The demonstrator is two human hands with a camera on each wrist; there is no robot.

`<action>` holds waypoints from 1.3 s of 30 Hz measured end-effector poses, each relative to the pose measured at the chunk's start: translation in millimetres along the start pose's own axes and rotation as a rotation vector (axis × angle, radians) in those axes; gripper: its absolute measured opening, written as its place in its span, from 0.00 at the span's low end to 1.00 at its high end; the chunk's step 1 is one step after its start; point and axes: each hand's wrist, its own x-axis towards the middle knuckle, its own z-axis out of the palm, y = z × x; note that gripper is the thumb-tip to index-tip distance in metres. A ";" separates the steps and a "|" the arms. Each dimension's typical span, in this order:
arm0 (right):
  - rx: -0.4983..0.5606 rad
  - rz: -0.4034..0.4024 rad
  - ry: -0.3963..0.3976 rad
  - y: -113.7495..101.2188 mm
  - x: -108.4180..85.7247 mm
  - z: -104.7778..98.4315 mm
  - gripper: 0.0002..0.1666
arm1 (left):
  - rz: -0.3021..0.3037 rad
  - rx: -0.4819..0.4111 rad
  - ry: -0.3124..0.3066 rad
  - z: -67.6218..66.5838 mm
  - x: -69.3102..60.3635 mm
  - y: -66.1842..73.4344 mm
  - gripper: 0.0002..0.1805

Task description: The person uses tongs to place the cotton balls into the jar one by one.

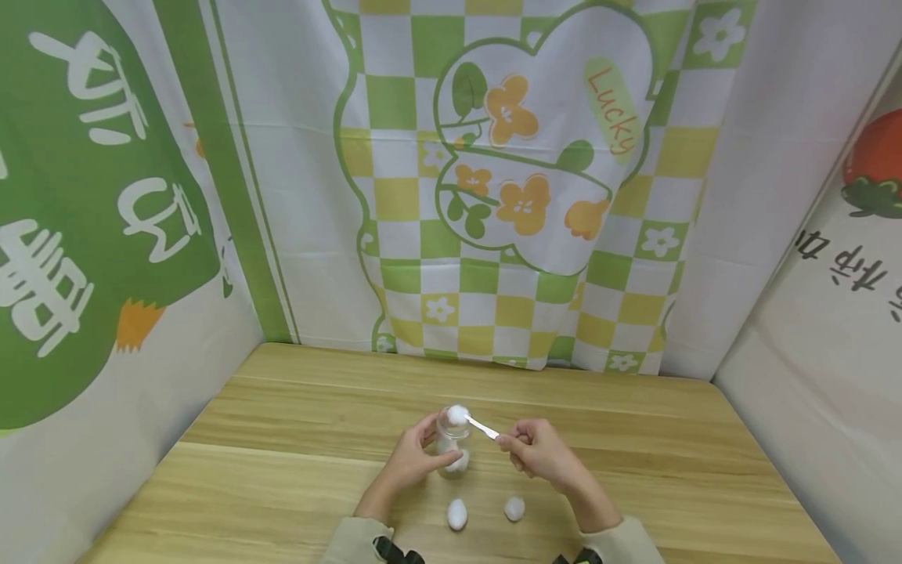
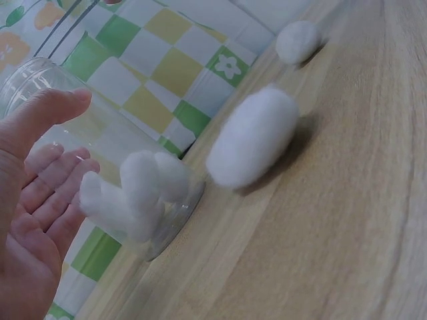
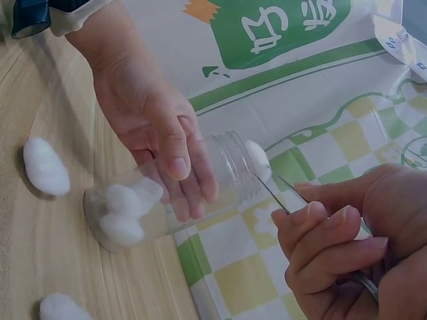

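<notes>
My left hand [image 1: 407,464] is round a clear, upright jar [image 1: 445,443], its thumb on the near side and its fingers on the far side. Several white cotton balls [image 3: 127,213] lie at the bottom of the jar. In my right hand [image 1: 544,454], metal tweezers [image 1: 485,428] are gripped between thumb and fingers. At their tips, a white cotton ball [image 1: 458,414] sits at the mouth of the jar; the right wrist view shows it by the rim too. Whether it touches the rim I cannot tell.
Two cotton balls lie on the wooden table [image 1: 282,439] in front of the jar: a longer one [image 1: 457,515] near the left hand and a rounder one [image 1: 514,509] further right. A checked curtain [image 1: 507,235] hangs along the table's back edge, with printed cloth on both sides.
</notes>
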 end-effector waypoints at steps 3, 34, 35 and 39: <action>0.006 0.009 -0.008 -0.5 -0.7 -0.2 0.13 | -0.002 0.005 0.001 0.1 0.1 0.6 0.39; 0.006 0.010 -0.019 -2.5 -6.0 -1.5 0.14 | -0.017 -0.010 -0.006 -0.2 -1.5 2.8 0.39; 0.004 0.010 -0.018 -2.4 -6.3 -1.4 0.14 | -0.019 -0.014 -0.007 -0.1 -1.8 2.9 0.39; 0.002 0.015 -0.011 -2.3 -8.2 -1.5 0.14 | -0.013 -0.015 -0.009 -0.2 -2.2 2.6 0.40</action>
